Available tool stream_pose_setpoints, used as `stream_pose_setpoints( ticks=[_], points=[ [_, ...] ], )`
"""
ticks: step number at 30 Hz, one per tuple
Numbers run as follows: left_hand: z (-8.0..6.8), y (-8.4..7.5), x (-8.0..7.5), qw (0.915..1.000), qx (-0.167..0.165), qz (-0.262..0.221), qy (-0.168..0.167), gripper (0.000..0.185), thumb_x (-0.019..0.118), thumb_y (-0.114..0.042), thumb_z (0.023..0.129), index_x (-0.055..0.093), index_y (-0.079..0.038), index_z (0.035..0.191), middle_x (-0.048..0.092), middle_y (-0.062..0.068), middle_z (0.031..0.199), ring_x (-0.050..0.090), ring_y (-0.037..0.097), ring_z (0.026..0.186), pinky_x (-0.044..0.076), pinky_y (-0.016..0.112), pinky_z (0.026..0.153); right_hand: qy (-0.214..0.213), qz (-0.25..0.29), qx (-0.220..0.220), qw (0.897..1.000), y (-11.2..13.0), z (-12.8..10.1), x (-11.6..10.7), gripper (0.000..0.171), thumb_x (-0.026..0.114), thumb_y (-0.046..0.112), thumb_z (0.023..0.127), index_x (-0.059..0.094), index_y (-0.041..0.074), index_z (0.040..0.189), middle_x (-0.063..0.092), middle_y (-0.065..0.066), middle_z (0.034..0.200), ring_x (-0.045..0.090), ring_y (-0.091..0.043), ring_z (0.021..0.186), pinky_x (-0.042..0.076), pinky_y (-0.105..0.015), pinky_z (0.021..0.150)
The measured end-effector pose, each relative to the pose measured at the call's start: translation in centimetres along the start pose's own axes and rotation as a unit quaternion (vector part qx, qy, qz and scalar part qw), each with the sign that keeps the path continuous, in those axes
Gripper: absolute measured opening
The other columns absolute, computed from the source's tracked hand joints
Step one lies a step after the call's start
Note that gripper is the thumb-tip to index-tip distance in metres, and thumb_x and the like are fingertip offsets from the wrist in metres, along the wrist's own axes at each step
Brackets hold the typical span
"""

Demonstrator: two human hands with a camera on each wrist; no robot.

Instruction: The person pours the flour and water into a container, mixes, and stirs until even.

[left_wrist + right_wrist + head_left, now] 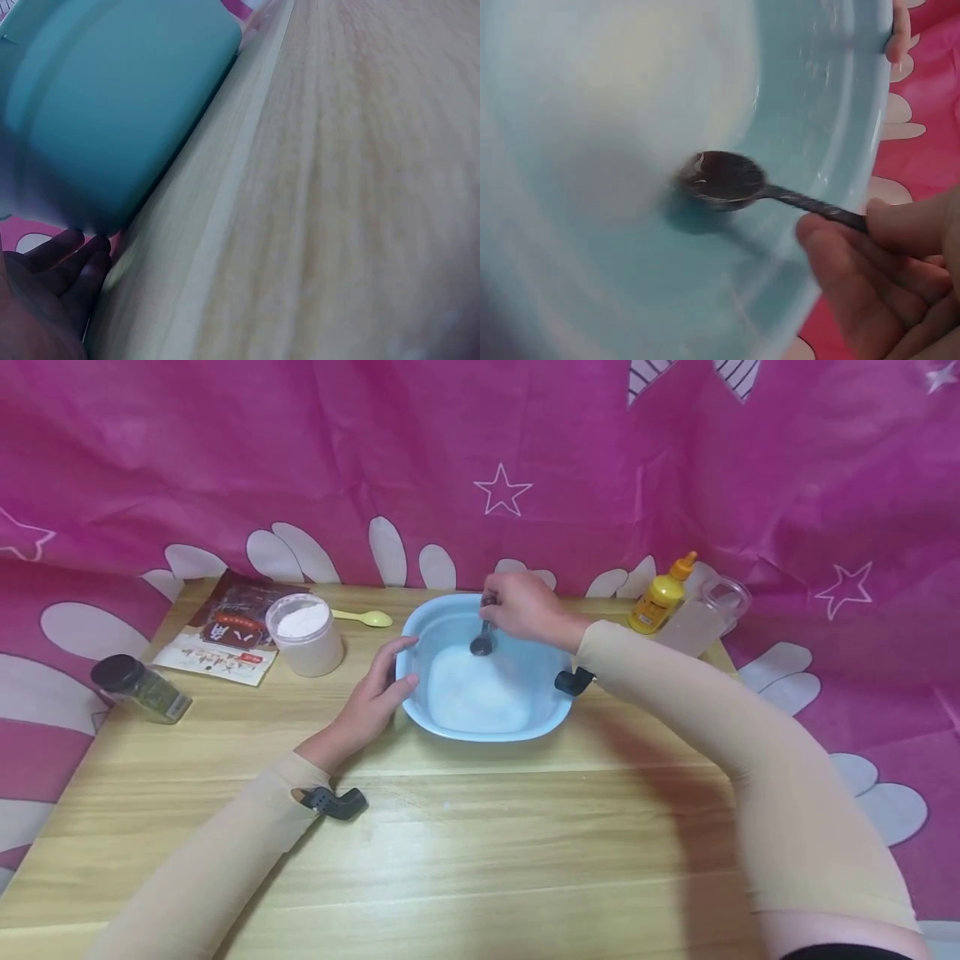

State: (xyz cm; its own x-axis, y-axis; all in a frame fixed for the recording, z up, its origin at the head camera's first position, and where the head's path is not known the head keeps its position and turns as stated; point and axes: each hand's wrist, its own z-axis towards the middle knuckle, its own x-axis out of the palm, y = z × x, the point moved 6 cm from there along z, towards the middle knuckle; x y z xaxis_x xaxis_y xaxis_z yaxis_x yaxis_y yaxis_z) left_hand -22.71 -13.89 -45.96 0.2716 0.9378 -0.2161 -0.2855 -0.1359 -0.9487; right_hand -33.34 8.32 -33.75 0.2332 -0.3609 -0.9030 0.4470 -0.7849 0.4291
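Note:
A light blue plastic basin [457, 732] stands on the wooden table, with whitish contents [480, 689] over its bottom. My left hand [367, 697] holds its left rim, thumb and a fingertip at the edge; other fingers touch the outer wall, as the left wrist view shows. Over the far part of the basin, my right hand [525, 606] pinches the handle of a dark, shiny spoon [724, 180] between thumb and fingers. The spoon's bowl is down inside the basin, close over the whitish contents.
Left of the basin are an open tub of white powder [303, 622], a yellow spoon [375, 618], a printed packet [232, 635] and a black-capped jar [142, 689]. A yellow squeeze bottle [660, 597] and a clear plastic container [697, 622] sit at the back right. A pink curtain [420, 460] hangs behind.

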Motion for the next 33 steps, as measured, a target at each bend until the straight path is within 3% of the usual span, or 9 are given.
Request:
stream_pose_setpoints(
  ticks=[5,8,11,15,17,19,25,29,33],
  points=[
    [0.1,-0.1,-0.1,1.0,-0.002,0.004,0.0,0.06,0.055,-0.019,0.115,0.034,-0.019,0.171,0.035,0.024,0.175,0.046,0.046,0.154,0.052,0.063,0.115,0.072,-0.072,-0.004,0.995,0.4,-1.3,-0.4,0.008,0.078,0.014,0.104,0.076,0.006,0.104,0.074,-0.005,0.088,0.07,-0.022,0.083,0.054,-0.038,0.082],
    [0.0,-0.1,-0.2,1.0,-0.005,0.004,-0.001,0.06,0.055,-0.019,0.115,0.034,-0.019,0.171,0.035,0.024,0.175,0.045,0.045,0.156,0.048,0.064,0.119,0.156,-0.018,0.001,0.988,1.1,-1.9,0.7,0.009,0.079,0.012,0.104,0.073,0.006,0.1,0.076,-0.006,0.085,0.078,-0.021,0.078,0.061,-0.033,0.075],
    [0.0,0.0,-0.2,1.0,-0.006,0.002,-0.002,0.06,0.055,-0.018,0.115,0.034,-0.019,0.171,0.036,0.025,0.174,0.046,0.045,0.155,0.049,0.064,0.118,0.209,0.091,0.011,0.974,2.1,-2.4,2.1,0.01,0.079,0.01,0.103,0.072,0.003,0.1,0.08,-0.009,0.087,0.083,-0.023,0.082,0.066,-0.031,0.078],
    [-0.1,0.1,-0.1,1.0,-0.005,-0.006,-0.002,0.06,0.054,-0.017,0.115,0.033,-0.018,0.171,0.037,0.026,0.173,0.047,0.045,0.154,0.05,0.063,0.117,0.185,0.208,0.022,0.96,2.5,-1.9,3.1,0.009,0.08,0.005,0.101,0.072,0.0,0.101,0.081,-0.014,0.09,0.083,-0.025,0.086,0.069,-0.036,0.081],
    [-0.2,0.2,0.0,1.0,-0.004,-0.007,-0.002,0.06,0.054,-0.017,0.115,0.033,-0.018,0.171,0.036,0.025,0.174,0.045,0.045,0.155,0.048,0.062,0.119,0.149,0.222,0.029,0.963,2.0,-1.4,3.1,0.009,0.08,0.004,0.102,0.072,-0.001,0.103,0.08,-0.015,0.094,0.083,-0.024,0.086,0.07,-0.038,0.082],
    [-0.2,0.1,0.0,1.0,-0.004,-0.005,-0.003,0.06,0.054,-0.017,0.115,0.033,-0.018,0.171,0.036,0.025,0.174,0.044,0.044,0.156,0.047,0.062,0.121,0.105,0.208,0.032,0.972,1.3,-0.9,2.5,0.009,0.079,0.004,0.103,0.072,-0.001,0.106,0.08,-0.015,0.096,0.082,-0.022,0.086,0.069,-0.037,0.082],
    [0.0,0.1,0.1,1.0,-0.007,0.003,-0.001,0.06,0.054,-0.019,0.115,0.033,-0.018,0.171,0.033,0.023,0.176,0.041,0.043,0.159,0.045,0.063,0.122,0.018,0.032,0.033,0.999,-0.7,-0.9,-0.1,0.01,0.076,0.012,0.106,0.07,0.005,0.103,0.077,-0.007,0.093,0.078,-0.018,0.081,0.059,-0.031,0.073],
    [0.0,0.0,0.1,1.0,-0.004,0.003,-0.001,0.06,0.054,-0.018,0.115,0.034,-0.018,0.171,0.036,0.024,0.174,0.044,0.044,0.156,0.047,0.064,0.12,0.07,-0.023,0.029,0.997,-0.8,-1.5,-0.4,0.011,0.077,0.012,0.104,0.07,0.007,0.098,0.075,-0.006,0.085,0.076,-0.017,0.076,0.056,-0.032,0.07],
    [0.1,0.0,0.0,1.0,-0.002,0.002,-0.003,0.059,0.054,-0.017,0.115,0.034,-0.018,0.171,0.035,0.023,0.175,0.043,0.042,0.157,0.045,0.063,0.122,0.17,0.037,0.021,0.985,0.1,-2.1,1.0,0.009,0.078,0.009,0.103,0.071,0.004,0.099,0.076,-0.008,0.085,0.08,-0.021,0.078,0.064,-0.031,0.074]
  ],
)
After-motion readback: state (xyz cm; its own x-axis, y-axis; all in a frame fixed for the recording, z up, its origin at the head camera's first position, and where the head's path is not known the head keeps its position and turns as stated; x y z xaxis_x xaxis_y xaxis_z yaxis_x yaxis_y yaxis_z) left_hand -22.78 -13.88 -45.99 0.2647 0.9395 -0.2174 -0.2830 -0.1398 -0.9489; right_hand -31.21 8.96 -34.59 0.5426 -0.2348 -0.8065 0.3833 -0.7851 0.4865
